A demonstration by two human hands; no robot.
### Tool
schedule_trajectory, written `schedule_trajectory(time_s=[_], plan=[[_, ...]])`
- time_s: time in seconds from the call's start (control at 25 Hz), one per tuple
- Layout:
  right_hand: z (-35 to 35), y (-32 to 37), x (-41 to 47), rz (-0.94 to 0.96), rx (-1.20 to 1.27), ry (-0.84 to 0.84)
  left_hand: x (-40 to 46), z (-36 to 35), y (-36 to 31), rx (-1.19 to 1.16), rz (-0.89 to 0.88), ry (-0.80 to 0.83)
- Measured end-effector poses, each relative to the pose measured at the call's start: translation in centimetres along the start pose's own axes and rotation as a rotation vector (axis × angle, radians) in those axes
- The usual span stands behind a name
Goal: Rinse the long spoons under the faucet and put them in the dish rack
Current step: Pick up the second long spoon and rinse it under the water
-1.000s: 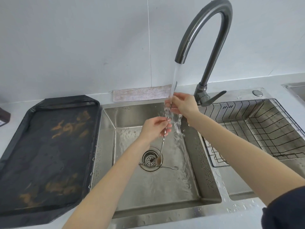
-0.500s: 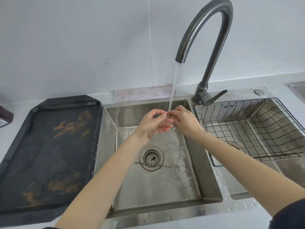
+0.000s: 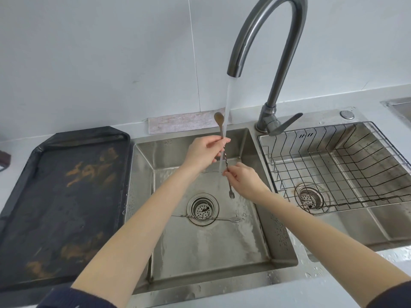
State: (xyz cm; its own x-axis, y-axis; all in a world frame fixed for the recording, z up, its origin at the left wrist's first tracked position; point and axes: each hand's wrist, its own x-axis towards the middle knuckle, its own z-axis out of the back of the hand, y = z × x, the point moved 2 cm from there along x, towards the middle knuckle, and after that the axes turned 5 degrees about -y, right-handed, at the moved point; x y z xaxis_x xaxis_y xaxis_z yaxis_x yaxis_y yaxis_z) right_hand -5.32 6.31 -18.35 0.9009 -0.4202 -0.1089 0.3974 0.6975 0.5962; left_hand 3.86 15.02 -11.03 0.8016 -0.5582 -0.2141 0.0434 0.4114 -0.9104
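Observation:
A long twisted-stem spoon (image 3: 224,156), bowl up and small fork tip down, stands almost upright beside the water stream from the curved faucet (image 3: 264,30). My left hand (image 3: 203,152) grips its upper stem just under the bowl. My right hand (image 3: 242,178) pinches the lower stem above the fork tip. A second long spoon (image 3: 222,218) lies flat on the bottom of the left sink basin (image 3: 222,252), across the drain. The wire dish rack (image 3: 333,165) sits in the right basin with nothing visible in it.
A dark stained tray (image 3: 57,201) lies on the counter left of the sink. A folded cloth (image 3: 186,123) rests against the wall behind the basin. The faucet's lever (image 3: 284,124) points right. Another sink edge (image 3: 398,107) shows at far right.
The spoon was turned over: bowl now up by the stream, fork end down. My left hand rose to the upper stem; my right hand dropped to the lower stem.

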Motion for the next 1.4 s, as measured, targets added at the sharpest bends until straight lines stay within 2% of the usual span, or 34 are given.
schedule_trajectory(time_s=[0.12, 0.4, 0.72, 0.92, 1.12, 1.4], plan=[[-0.9, -0.3, -0.5, -0.023, 0.017, 0.026, 0.4, -0.4, -0.1, -0.006, -0.016, -0.079], [-1.1, -0.7, -0.9, -0.02, 0.062, 0.012, 1.4, -0.3, -2.1, -0.11, -0.059, -0.129], [0.1, -1.0, -0.4, -0.083, 0.048, -0.069, 1.5, -1.0, -2.8, -0.141, -0.054, -0.05], [0.8, -0.9, 0.3, -0.119, -0.015, -0.044, 1.6, -0.9, -3.1, -0.148, -0.037, 0.002], [1.1, -0.6, 0.3, -0.144, -0.027, -0.057, 2.2, -0.6, -3.0, -0.191, -0.07, -0.049], [0.9, -0.3, 0.3, -0.176, -0.021, -0.068, 1.9, -0.4, -3.1, -0.206, -0.065, -0.024]])
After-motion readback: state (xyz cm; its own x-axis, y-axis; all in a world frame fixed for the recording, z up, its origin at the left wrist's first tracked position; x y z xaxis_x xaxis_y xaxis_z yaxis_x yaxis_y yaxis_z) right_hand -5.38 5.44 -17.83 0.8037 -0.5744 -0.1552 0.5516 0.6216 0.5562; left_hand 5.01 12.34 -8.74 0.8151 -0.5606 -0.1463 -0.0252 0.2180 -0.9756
